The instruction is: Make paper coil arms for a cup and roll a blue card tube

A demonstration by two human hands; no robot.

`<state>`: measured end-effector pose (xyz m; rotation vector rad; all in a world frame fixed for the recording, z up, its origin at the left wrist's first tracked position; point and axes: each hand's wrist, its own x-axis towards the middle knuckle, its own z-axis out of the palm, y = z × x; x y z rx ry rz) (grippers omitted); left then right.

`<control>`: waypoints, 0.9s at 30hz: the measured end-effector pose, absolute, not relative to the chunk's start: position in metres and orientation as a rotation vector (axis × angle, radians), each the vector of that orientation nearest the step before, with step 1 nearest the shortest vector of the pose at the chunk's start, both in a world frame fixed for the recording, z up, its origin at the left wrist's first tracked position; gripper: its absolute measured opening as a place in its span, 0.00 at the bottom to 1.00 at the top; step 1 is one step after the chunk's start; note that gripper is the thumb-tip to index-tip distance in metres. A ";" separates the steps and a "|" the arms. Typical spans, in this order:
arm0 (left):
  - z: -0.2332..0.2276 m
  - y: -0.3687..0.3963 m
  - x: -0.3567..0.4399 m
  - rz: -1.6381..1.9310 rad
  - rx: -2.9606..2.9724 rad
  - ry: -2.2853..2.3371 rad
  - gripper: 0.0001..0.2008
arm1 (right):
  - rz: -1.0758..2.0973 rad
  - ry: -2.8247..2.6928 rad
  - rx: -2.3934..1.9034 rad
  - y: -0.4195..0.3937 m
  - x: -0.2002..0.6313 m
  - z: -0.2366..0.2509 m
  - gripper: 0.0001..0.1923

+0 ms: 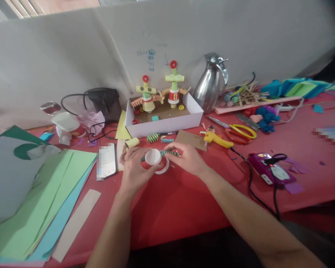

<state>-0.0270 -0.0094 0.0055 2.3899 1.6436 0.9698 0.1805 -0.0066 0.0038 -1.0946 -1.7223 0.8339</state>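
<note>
My left hand point(134, 168) is wrapped round a small white and red paper cup point(153, 157) near the middle of the table. A white rim and a red side show below the cup's pale round end. At the cup's right side, my right hand point(191, 159) pinches a dark green folded paper spring point(169, 152). The spring's left end meets the cup; whether it is stuck there I cannot tell. A bit of dark green also shows at the cup's left, partly behind my left fingers. Just beyond lie a green paper spring point(152, 138), a blue one point(167, 140) and a yellow paper roll point(132, 143).
Two paper-cup figures point(174, 96) stand in a white box point(164, 124) at the back. Right of it are a steel jug point(209, 87), scissors point(240, 132), a yellow glue gun point(218, 140) and a purple power strip point(270, 169). Left lie a phone point(107, 160) and green paper point(41, 197).
</note>
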 end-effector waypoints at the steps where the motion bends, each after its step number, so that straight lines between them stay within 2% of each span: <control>1: 0.006 -0.010 -0.027 0.970 2.394 1.637 0.20 | 0.840 -1.706 -1.096 -0.007 0.179 0.003 0.05; 15: 0.004 -0.010 -0.018 0.954 2.467 1.548 0.20 | 1.019 -1.644 -1.168 0.006 0.184 -0.003 0.08; 22: 0.001 -0.008 -0.012 0.993 2.502 1.564 0.19 | 1.117 -1.598 -1.165 0.011 0.190 -0.005 0.12; 27: -0.004 -0.006 -0.016 1.051 2.538 1.615 0.21 | 1.197 -1.364 -1.162 0.014 0.208 -0.002 0.18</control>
